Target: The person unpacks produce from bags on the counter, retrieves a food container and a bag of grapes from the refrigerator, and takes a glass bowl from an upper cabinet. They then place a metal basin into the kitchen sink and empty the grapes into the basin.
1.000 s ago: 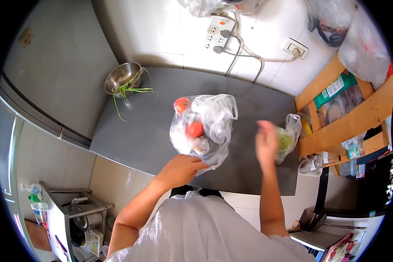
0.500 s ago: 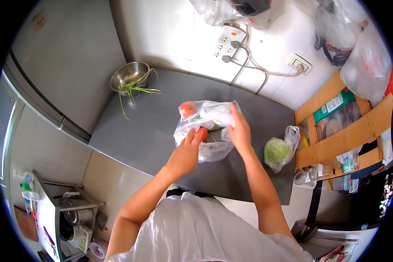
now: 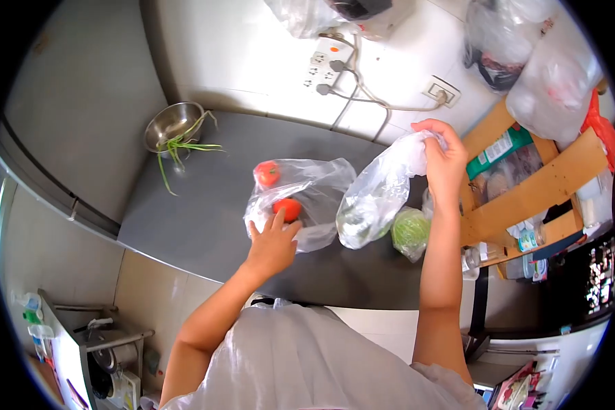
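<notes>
My right hand (image 3: 445,164) pinches the gathered top of a clear plastic bag (image 3: 383,191), which hangs down to the left with something pale green in its lower end. To the left, my left hand (image 3: 273,244) rests with spread fingers on a second clear plastic bag (image 3: 318,188), its fingertips at the lower tomato (image 3: 288,209). Another red tomato (image 3: 267,173) shows through that bag's upper left corner. A round green cabbage-like vegetable (image 3: 410,234) in clear plastic sits just right of the raised bag, which partly hides its wrapping.
A steel bowl (image 3: 173,127) with green stalks (image 3: 179,145) over its rim stands at the back left of the grey table (image 3: 205,205). A wooden rack (image 3: 526,201) with packets and jars borders the right. A power strip (image 3: 326,63) hangs on the wall.
My right hand has lifted a bag up and to the right, away from the tomato bag. My left hand stays by the lower tomato. The whole view has shifted slightly.
</notes>
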Available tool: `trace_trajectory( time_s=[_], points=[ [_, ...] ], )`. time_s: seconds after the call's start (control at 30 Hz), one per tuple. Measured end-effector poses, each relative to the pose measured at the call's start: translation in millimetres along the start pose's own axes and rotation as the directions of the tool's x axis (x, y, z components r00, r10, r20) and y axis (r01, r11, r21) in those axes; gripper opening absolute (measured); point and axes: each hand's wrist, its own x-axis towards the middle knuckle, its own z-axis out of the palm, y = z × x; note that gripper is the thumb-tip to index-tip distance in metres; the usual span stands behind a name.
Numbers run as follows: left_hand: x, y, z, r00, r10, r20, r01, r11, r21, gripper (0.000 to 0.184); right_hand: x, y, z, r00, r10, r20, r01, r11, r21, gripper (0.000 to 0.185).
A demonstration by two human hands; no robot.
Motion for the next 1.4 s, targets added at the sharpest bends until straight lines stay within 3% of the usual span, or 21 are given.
trace_trajectory(
  time_s=[0.03, 0.13, 0.2, 0.27, 0.37, 0.53, 0.6, 0.63, 0.73, 0.8, 0.87, 0.93, 1.0, 1.1, 1.13, 1.17, 1.2, 1.27, 1.3, 1.33, 1.4],
  points=[
    [-2, 0, 6, 0.995, 0.024, -0.099, -0.025, 1.0, -0.012, 0.031, 4, 10, -7, 1.0, 0.029, 0.012, -0.029, 0.997, 0.076, 0.025],
    [-14, -7, 5, 0.997, 0.074, -0.016, -0.074, 0.997, 0.032, 0.02, 5, 26, -19, 0.999, 0.039, 0.014, -0.041, 0.987, 0.154, 0.025],
    [-16, -8, 7, 0.994, 0.079, -0.079, -0.079, 0.997, 0.009, 0.015, -2, 61, -37, 0.991, 0.095, 0.092, -0.11, 0.979, 0.173, 0.027],
    [-24, -8, -4, 0.996, 0.09, 0.021, -0.091, 0.995, 0.039, 0.017, -10, 68, -47, 0.987, 0.11, 0.119, -0.119, 0.99, 0.07, 0.029],
    [-32, -10, -10, 0.994, 0.1, 0.035, -0.102, 0.994, 0.044, 0.016, -21, 90, -55, 0.949, 0.103, 0.297, -0.075, 0.992, -0.105, 0.03],
    [-39, -12, -14, 0.992, 0.118, 0.055, -0.12, 0.992, 0.037, 0.016, -28, 100, -56, 0.903, 0.147, 0.403, -0.028, 0.957, -0.287, 0.029],
    [-41, -12, -16, 0.992, 0.119, 0.051, -0.121, 0.992, 0.028, 0.016, -30, 95, -59, 0.9, 0.164, 0.405, 0.06, 0.871, -0.487, 0.03],
    [-42, -12, -18, 0.992, 0.116, 0.05, -0.117, 0.993, 0.022, 0.016, -32, 92, -59, 0.899, 0.166, 0.406, 0.058, 0.873, -0.484, 0.03],
    [-45, -12, -22, 0.993, 0.115, 0.037, -0.115, 0.993, 0.008, 0.016, -39, 72, -55, 0.886, 0.082, 0.456, 0.268, 0.712, -0.649, 0.031],
    [-47, -14, -26, 0.994, 0.109, 0.024, -0.109, 0.994, 0.006, 0.017, -44, 49, -29, 0.854, -0.235, 0.463, 0.51, 0.55, -0.662, 0.032],
    [-48, -14, -31, 0.983, 0.153, 0.099, -0.154, 0.988, 0.007, 0.016, -65, 32, 13, 0.887, -0.216, 0.409, 0.373, 0.857, -0.356, 0.032],
    [-51, -18, -29, 0.985, 0.169, 0.038, -0.168, 0.985, -0.031, 0.016, -96, 15, 57, 0.751, -0.033, 0.66, 0.175, 0.973, -0.15, 0.031],
    [-51, -21, -29, 0.972, 0.22, 0.085, -0.212, 0.973, -0.088, 0.018, -126, 26, 99, 0.636, -0.106, 0.764, 0.185, 0.982, -0.018, 0.026],
    [-55, -18, -45, 0.967, 0.169, 0.189, -0.16, 0.985, -0.059, 0.021, -158, 65, 141, 0.615, -0.014, 0.788, 0.219, 0.964, -0.153, 0.024],
    [-56, -19, -48, 0.96, 0.156, 0.232, -0.153, 0.988, -0.032, 0.022, -165, 67, 149, 0.59, 0.085, 0.803, 0.266, 0.919, -0.292, 0.029],
    [-56, -20, -49, 0.961, 0.15, 0.233, -0.148, 0.989, -0.027, 0.022, -169, 69, 156, 0.568, 0.186, 0.801, 0.316, 0.85, -0.421, 0.035],
    [-58, -21, -50, 0.967, 0.18, 0.183, -0.175, 0.984, -0.045, 0.023, -172, 73, 164, 0.565, 0.182, 0.805, 0.316, 0.853, -0.415, 0.035],
    [-60, -21, -50, 0.969, 0.204, 0.137, -0.197, 0.978, -0.062, 0.024, -178, 81, 176, 0.49, 0.201, 0.848, 0.522, 0.712, -0.47, 0.048],
    [-59, -21, -50, 0.968, 0.215, 0.129, -0.207, 0.976, -0.072, 0.025, -170, 78, 181, 0.419, 0.341, 0.841, 0.367, 0.784, -0.501, 0.055],
    [-59, -21, -51, 0.967, 0.226, 0.12, -0.218, 0.973, -0.082, 0.026, -163, 78, 181, 0.416, 0.338, 0.844, 0.369, 0.785, -0.497, 0.055],
    [-59, -25, -49, 0.969, 0.205, 0.137, -0.199, 0.978, -0.062, 0.027, -146, 81, 171, 0.408, 0.337, 0.848, -0.015, 0.932, -0.363, 0.058]
  ],
)
